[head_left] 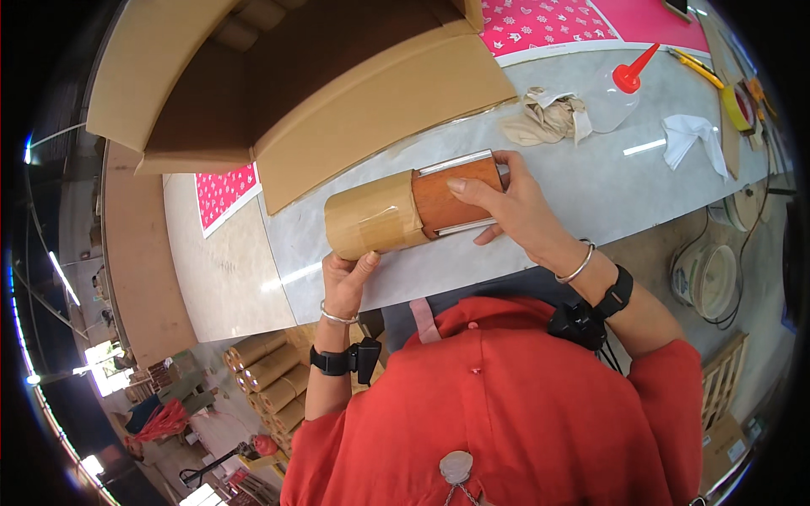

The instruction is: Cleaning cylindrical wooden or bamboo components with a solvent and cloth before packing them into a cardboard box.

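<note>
Red shirt (pixel 540 405), nearest the camera, with a round pendant (pixel 456 465) at its front. Above it, over the worktop (pixel 607 190), a brown paper sleeve (pixel 363 215) encloses the left portion of a reddish-brown, silver-edged piece (pixel 451 198). The left hand (pixel 342 285) is partly closed, gripping the sleeve's lower side near the thumb. The right hand (pixel 527 211), curved around the piece's exposed end, holds it with the thumb across its face. Beyond: open cardboard box (pixel 388 114), crumpled beige cloth (pixel 540 122) and clear bottle (pixel 612 105) with red nozzle (pixel 633 72).
</note>
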`<state>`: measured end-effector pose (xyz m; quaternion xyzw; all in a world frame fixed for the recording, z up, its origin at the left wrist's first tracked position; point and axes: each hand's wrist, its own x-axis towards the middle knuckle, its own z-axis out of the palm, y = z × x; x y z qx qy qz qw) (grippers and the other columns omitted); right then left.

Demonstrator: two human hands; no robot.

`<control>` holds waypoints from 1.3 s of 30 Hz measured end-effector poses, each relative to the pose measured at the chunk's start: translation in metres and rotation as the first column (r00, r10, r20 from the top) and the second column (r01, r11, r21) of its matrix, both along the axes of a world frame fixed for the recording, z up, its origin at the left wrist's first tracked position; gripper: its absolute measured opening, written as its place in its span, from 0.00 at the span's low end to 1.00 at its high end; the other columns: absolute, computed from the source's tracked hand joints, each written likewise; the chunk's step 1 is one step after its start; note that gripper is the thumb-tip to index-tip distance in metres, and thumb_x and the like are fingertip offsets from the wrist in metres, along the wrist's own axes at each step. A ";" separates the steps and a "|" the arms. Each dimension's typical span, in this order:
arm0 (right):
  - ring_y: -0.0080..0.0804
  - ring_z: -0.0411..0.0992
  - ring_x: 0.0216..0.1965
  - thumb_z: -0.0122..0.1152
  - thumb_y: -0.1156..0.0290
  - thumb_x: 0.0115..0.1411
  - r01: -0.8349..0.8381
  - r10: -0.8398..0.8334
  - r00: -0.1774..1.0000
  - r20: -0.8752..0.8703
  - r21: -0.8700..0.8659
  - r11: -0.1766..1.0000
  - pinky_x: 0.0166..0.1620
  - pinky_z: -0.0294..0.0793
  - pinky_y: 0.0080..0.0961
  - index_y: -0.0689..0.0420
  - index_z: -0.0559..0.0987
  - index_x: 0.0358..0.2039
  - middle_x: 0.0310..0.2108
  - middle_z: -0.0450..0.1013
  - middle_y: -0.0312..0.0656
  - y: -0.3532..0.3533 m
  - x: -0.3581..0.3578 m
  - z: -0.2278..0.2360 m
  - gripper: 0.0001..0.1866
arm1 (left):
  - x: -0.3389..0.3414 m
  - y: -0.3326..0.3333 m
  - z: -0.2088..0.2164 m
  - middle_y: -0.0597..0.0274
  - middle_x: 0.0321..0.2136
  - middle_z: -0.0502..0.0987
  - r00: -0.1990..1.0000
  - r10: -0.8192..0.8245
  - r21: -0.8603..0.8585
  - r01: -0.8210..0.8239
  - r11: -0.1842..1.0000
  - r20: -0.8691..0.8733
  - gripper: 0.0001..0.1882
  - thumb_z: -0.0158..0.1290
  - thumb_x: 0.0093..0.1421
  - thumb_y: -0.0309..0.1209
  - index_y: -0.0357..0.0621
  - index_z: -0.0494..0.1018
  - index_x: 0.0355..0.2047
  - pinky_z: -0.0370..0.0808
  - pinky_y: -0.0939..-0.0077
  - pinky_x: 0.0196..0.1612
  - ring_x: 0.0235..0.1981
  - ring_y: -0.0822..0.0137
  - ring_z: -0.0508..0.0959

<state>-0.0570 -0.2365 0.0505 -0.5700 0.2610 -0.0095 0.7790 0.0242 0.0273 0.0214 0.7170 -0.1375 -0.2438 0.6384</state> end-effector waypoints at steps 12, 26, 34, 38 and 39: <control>0.32 0.74 0.34 0.67 0.47 0.47 -0.064 0.076 0.995 -0.068 0.167 0.984 0.18 0.77 0.21 0.74 0.59 0.45 0.39 0.66 0.54 -0.012 -0.003 0.020 0.43 | 0.015 0.009 -0.010 0.63 0.42 0.77 0.992 -0.068 -0.150 0.051 0.987 -0.107 0.16 0.58 0.57 0.30 0.37 0.73 0.44 0.70 0.76 0.46 0.41 0.73 0.74; 0.34 0.72 0.42 0.67 0.52 0.49 -0.053 0.042 0.996 0.081 0.134 0.990 0.23 0.78 0.21 0.71 0.57 0.52 0.43 0.66 0.53 -0.004 -0.005 0.010 0.44 | 0.019 0.006 0.004 0.64 0.43 0.76 0.989 -0.032 -0.259 -0.006 0.966 -0.145 0.16 0.57 0.58 0.29 0.37 0.72 0.45 0.66 0.72 0.52 0.44 0.72 0.73; 0.34 0.71 0.43 0.67 0.58 0.50 0.031 -0.028 0.998 0.060 -0.034 0.999 0.26 0.79 0.22 0.65 0.56 0.57 0.43 0.64 0.49 -0.022 -0.018 0.015 0.41 | 0.024 -0.021 0.075 0.61 0.30 0.78 0.881 -0.215 0.501 -0.029 0.865 0.422 0.17 0.64 0.51 0.34 0.38 0.73 0.37 0.70 0.74 0.33 0.30 0.71 0.75; 0.31 0.71 0.43 0.68 0.64 0.49 0.044 -0.027 0.991 0.132 -0.126 0.991 0.31 0.78 0.22 0.65 0.57 0.56 0.43 0.65 0.46 -0.029 -0.018 0.031 0.40 | 0.025 -0.034 0.082 0.59 0.24 0.73 0.503 -0.384 0.455 -0.019 0.890 0.774 0.15 0.67 0.43 0.31 0.40 0.72 0.26 0.69 0.72 0.32 0.28 0.58 0.71; 0.31 0.71 0.43 0.68 0.64 0.49 0.036 -0.017 0.991 0.132 -0.143 0.989 0.31 0.78 0.22 0.65 0.57 0.56 0.43 0.65 0.46 -0.032 -0.016 0.037 0.40 | 0.025 -0.037 0.080 0.60 0.24 0.73 0.445 -0.432 0.475 0.017 0.880 0.784 0.15 0.67 0.42 0.30 0.40 0.72 0.25 0.68 0.71 0.31 0.27 0.58 0.71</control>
